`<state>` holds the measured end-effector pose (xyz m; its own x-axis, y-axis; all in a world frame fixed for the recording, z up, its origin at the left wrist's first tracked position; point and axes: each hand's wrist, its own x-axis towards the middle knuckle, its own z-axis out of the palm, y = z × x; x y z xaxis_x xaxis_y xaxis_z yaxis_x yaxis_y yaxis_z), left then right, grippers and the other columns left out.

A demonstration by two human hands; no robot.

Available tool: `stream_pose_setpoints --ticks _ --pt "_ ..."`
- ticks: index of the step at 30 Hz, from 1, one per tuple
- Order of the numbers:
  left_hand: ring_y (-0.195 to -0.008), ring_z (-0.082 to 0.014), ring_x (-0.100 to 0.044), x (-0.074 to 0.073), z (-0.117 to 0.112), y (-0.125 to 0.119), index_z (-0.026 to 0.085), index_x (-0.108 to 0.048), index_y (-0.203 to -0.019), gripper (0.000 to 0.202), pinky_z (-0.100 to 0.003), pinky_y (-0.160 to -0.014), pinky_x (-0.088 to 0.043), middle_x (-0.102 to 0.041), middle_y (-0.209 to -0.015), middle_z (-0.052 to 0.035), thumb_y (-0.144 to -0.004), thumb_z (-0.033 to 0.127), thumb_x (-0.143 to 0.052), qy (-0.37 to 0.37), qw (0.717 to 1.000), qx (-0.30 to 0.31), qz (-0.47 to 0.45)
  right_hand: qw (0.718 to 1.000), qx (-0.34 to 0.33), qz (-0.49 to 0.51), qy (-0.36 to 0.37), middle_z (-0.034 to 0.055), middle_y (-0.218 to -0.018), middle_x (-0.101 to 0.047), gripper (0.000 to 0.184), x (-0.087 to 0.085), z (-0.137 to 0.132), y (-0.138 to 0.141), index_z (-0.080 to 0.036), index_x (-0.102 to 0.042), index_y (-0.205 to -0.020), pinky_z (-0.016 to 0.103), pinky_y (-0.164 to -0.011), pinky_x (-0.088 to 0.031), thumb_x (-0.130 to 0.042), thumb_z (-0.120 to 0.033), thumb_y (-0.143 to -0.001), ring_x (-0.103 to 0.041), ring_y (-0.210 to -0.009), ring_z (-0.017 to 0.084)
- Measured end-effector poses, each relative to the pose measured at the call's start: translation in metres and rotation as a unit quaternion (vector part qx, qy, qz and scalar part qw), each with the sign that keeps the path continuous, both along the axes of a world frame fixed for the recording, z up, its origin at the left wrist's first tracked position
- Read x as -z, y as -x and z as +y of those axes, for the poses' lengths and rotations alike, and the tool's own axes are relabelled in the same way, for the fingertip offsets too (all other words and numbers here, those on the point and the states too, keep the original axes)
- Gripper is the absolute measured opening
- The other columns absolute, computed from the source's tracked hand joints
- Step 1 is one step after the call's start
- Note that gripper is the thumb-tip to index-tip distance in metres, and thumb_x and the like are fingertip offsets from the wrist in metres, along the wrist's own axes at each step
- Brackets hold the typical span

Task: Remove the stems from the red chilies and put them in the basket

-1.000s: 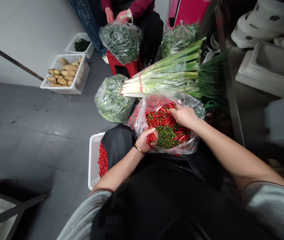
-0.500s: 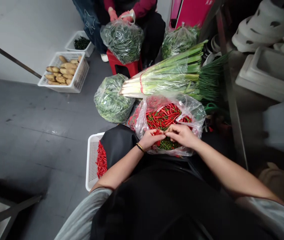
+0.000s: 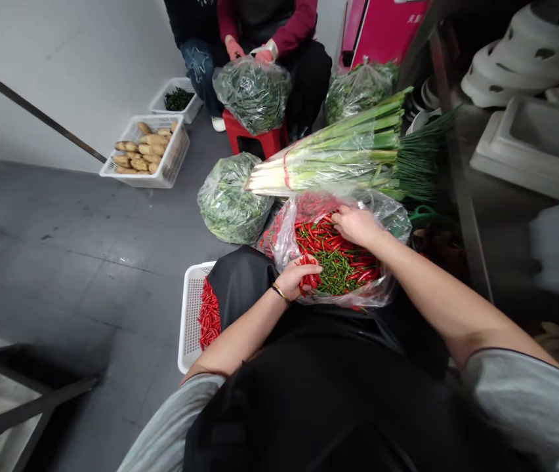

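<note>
Several red chili peppers (image 3: 310, 280) are gathered in my left hand (image 3: 295, 276), its fingers curled round them at the near left side of a clear plastic bag. The open plastic bag (image 3: 285, 237) lies across my lap, full of red chilies (image 3: 319, 231) with a patch of loose green stems (image 3: 334, 273) on top. At the far side of the heap, my right hand (image 3: 355, 224) pinches at a chili; its fingertips are partly hidden among the peppers. By my left knee, a white basket (image 3: 189, 321) holds stemless-looking red chilies (image 3: 209, 314).
Behind the bag lie large leeks (image 3: 329, 157) in plastic and a bag of leafy greens (image 3: 234, 200). A co-worker's gloved hands (image 3: 264, 52) are at a bag of greens (image 3: 252, 95) on a red stool (image 3: 236, 134). A potato basket (image 3: 176, 164) stands left; a metal shelf edge (image 3: 466, 223) runs right.
My right hand has moved from beside my left hand to the far side of the chili heap. My left hand still holds its chilies. The view has shifted slightly.
</note>
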<state>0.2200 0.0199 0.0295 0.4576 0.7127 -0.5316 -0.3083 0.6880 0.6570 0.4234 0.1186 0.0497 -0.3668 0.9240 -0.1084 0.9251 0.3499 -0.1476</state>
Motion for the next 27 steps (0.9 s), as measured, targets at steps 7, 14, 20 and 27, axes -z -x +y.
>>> stream_pose_setpoints --ticks 7,14,20,27 --pt "-0.031 -0.0030 -0.034 0.002 0.000 -0.011 0.012 -0.063 -0.080 0.035 -0.018 -0.033 -0.017 -0.048 -0.046 0.0072 -0.057 0.033 -0.078 -0.066 0.997 0.026 0.044 0.944 0.008 0.312 0.107 0.0015 -0.066 -0.057 0.029 -0.016 -0.084 0.009 -0.019 -0.050 -0.073 0.026 -0.058 -0.040 -0.049 -0.043 -0.090 -0.051 -0.059 0.014" --pt "-0.035 -0.0035 -0.035 0.003 -0.008 -0.013 0.012 -0.060 -0.072 0.037 -0.019 -0.035 -0.014 -0.046 -0.045 0.0064 -0.053 0.035 -0.082 0.031 0.995 0.096 -0.005 0.999 0.013 -0.039 0.009 0.0165 -0.104 -0.062 0.034 0.014 -0.046 0.016 -0.014 -0.062 -0.105 0.031 -0.069 -0.043 -0.041 -0.038 -0.093 -0.062 -0.085 0.024" --pt "-0.038 -0.0032 -0.039 0.006 -0.003 -0.003 0.013 -0.057 -0.072 0.037 -0.017 -0.035 -0.017 -0.057 -0.057 0.0027 -0.053 0.033 -0.081 -0.006 0.999 0.050 0.007 0.991 0.028 -0.115 0.070 0.0159 -0.102 -0.069 0.026 0.010 0.011 0.008 -0.014 -0.067 -0.098 0.031 -0.074 -0.044 -0.047 -0.026 -0.088 -0.065 -0.091 0.025" --pt "-0.039 -0.0017 -0.035 0.009 0.002 -0.008 0.012 -0.063 -0.105 0.056 -0.019 -0.040 -0.020 -0.059 -0.060 0.0034 -0.055 0.033 -0.079 -0.069 0.996 0.004 0.058 0.860 0.162 0.458 0.158 -0.0022 -0.053 -0.056 0.025 -0.008 -0.057 0.001 -0.019 -0.057 -0.073 0.024 -0.050 -0.041 -0.059 -0.043 -0.079 -0.049 -0.045 0.011"
